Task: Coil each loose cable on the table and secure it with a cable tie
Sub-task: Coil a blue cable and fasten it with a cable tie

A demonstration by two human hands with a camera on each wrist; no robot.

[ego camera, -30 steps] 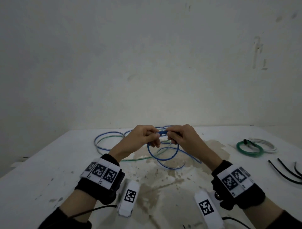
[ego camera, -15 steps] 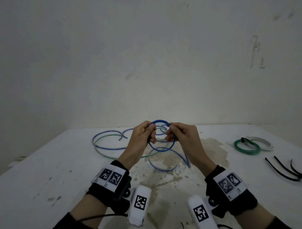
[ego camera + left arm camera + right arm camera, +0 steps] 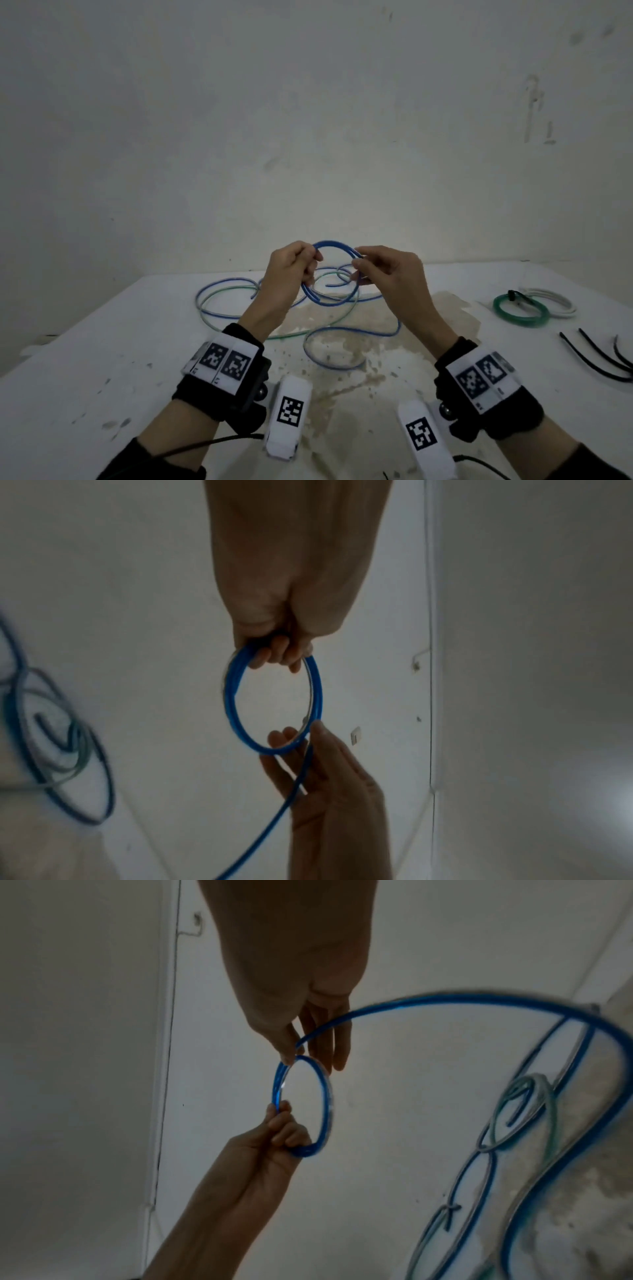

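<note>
A blue cable is partly wound into a small coil (image 3: 331, 242) held upright above the white table (image 3: 102, 359). My left hand (image 3: 312, 262) grips the coil's left side with curled fingers. My right hand (image 3: 360, 270) pinches the right side, and the loose blue tail (image 3: 342, 365) runs from it down onto the table. The left wrist view shows the coil (image 3: 230, 696) between my left hand (image 3: 277, 656) and my right hand (image 3: 301, 739). In the right wrist view the coil (image 3: 327, 1104) hangs under my right hand (image 3: 294, 1053). A loose green cable (image 3: 219, 294) lies behind, tangled with the blue one.
At the right of the table lie a tied green coil (image 3: 520, 310) and a white coil (image 3: 556, 301). Several black cable ties (image 3: 596, 356) rest near the right edge. A brown stain (image 3: 342, 394) covers the table's middle. A bare wall stands behind.
Both hands have risen with the blue coil, which now stands above the table as a round ring. The loose blue tail on the table has shifted.
</note>
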